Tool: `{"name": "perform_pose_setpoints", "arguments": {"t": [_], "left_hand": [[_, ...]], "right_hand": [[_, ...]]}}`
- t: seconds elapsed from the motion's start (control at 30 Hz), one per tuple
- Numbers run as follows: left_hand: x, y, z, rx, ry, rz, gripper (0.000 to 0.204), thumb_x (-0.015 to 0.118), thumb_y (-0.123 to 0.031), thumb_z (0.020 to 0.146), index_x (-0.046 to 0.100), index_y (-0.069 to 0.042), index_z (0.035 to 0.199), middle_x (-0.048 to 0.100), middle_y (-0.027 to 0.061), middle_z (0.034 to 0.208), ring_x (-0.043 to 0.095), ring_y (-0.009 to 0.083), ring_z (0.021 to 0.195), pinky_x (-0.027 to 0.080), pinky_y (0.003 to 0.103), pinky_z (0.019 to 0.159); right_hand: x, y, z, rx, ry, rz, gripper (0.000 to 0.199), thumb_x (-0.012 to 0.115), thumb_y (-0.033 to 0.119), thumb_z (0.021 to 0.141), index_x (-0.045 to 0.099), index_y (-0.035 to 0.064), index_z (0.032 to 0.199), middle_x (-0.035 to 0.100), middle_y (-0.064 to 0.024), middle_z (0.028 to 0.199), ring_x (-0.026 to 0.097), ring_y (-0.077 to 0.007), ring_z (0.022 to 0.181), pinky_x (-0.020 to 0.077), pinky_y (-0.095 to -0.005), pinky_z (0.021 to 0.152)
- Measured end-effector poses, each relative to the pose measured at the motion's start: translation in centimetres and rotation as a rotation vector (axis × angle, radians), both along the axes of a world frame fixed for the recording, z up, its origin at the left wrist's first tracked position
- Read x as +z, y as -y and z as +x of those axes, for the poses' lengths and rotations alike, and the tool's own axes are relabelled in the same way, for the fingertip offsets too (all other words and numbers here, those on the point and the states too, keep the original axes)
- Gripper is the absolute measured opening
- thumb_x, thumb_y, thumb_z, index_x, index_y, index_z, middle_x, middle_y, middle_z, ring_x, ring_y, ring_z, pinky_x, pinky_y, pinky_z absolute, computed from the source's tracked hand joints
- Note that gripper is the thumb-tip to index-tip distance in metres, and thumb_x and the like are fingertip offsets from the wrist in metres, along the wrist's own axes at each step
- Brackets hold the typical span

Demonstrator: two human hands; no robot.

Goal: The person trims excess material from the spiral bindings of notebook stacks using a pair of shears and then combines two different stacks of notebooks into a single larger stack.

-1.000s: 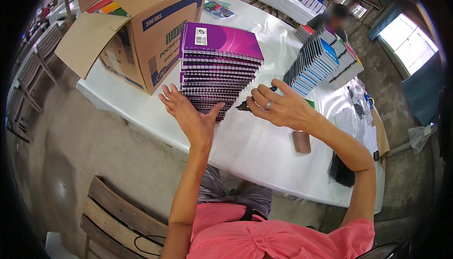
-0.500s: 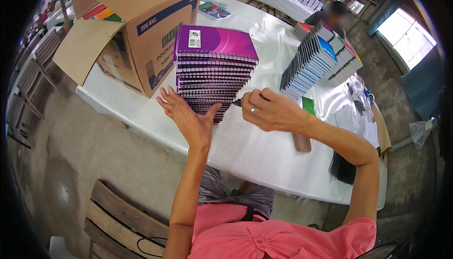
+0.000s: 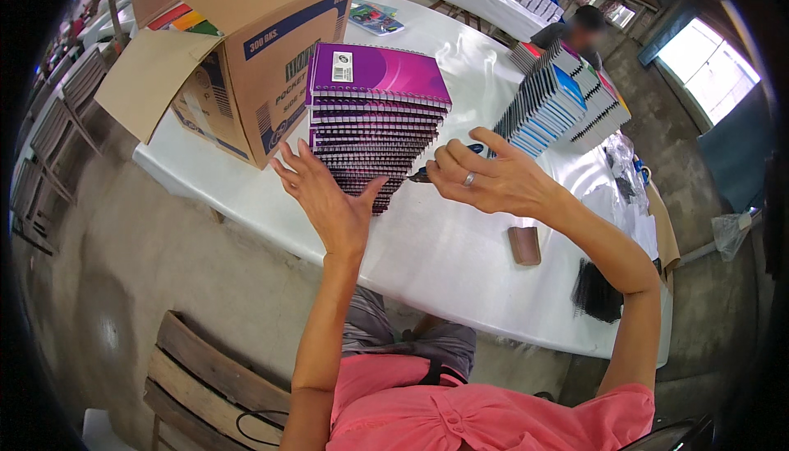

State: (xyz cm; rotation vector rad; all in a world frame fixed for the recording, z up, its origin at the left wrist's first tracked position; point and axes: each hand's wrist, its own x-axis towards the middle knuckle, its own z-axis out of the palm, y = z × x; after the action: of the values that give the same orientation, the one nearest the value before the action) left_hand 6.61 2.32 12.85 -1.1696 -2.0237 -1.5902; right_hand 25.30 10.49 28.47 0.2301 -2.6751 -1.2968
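Note:
A tall stack of purple spiral-bound notebooks [image 3: 386, 69] stands on the white table, its wire-bound edges fanned toward me. My left hand [image 3: 329, 204] rests against the near left of the stack, fingers spread and thumb lying across the lower bindings. At the stack's lower right edge, my right hand [image 3: 489, 175], with a ring on one finger, is closed round a slim dark hand tool [image 3: 420, 176]. The tool's pointed tip is at the bindings, and a bluish part shows above the fingers. Its exact kind is mostly hidden by my hand.
An opened cardboard box [image 3: 279, 64] with colourful contents stands left of the stack. Blue and white spiral notebooks [image 3: 538, 106] are piled at right, a person [image 3: 579, 32] behind them. A brown block [image 3: 524, 245], a black bristly bundle [image 3: 596, 293] and clear plastic [image 3: 620, 163] lie nearer. A wooden chair [image 3: 205, 377] stands lower left.
My right hand has turned and shifted slightly right, its upper fingers lifting, with the tool's tip still by the bindings. My left hand has barely moved. The green item near the brown block is now hidden.

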Motion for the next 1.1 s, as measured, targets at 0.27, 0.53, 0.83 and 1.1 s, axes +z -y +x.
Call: {"name": "perform_pose_setpoints", "arguments": {"t": [0.27,0.53,0.83,1.1], "left_hand": [[-0.4,-0.1,0.2,-0.013,0.001,0.017,0.132,0.094,-0.035,0.057,0.011,0.002,0.153,0.013,0.0359,0.156,0.011,0.0585,0.142,0.018,0.064,0.113],[-0.6,-0.1,0.2,-0.014,0.012,-0.006,0.131,0.094,-0.033,0.057,0.012,0.005,0.152,0.017,0.0386,0.153,0.011,0.0584,0.142,0.017,0.063,0.114],[5.3,3.3,-0.3,-0.07,-0.11,0.181,0.117,0.088,-0.042,0.064,0.022,-0.002,0.152,0.023,0.0316,0.154,0.015,0.0556,0.142,0.018,0.061,0.114],[17.5,-2.2,-5.1,-0.216,-0.774,-0.045,0.046,0.058,-0.045,0.095,0.061,-0.017,0.132,0.055,0.0082,0.14,0.041,0.0351,0.137,0.03,0.058,0.111]], "right_hand": [[-0.8,-1.7,-0.2,0.09,0.095,0.16,0.031,0.059,0.022,0.086,0.055,0.013,0.115,0.056,-0.0004,0.114,0.051,-0.0137,0.111,0.0415,-0.0311,0.091],[-2.6,4.3,-1.2,-0.306,0.094,0.117,0.023,0.06,0.018,0.083,0.062,0.0071,0.104,0.059,-0.005,0.104,0.054,-0.0193,0.099,0.0422,-0.0289,0.08],[0.5,1.4,0.0,-0.178,-0.012,-0.08,0.025,0.061,0.018,0.082,0.062,0.0098,0.106,0.058,-0.0025,0.108,0.053,-0.0171,0.107,0.0434,-0.0372,0.092],[1.2,-2.0,-0.2,0.102,0.061,0.174,0.029,0.061,0.017,0.085,0.056,0.0155,0.114,0.054,0.0019,0.115,0.049,-0.0123,0.114,0.04,-0.0342,0.101]]}}
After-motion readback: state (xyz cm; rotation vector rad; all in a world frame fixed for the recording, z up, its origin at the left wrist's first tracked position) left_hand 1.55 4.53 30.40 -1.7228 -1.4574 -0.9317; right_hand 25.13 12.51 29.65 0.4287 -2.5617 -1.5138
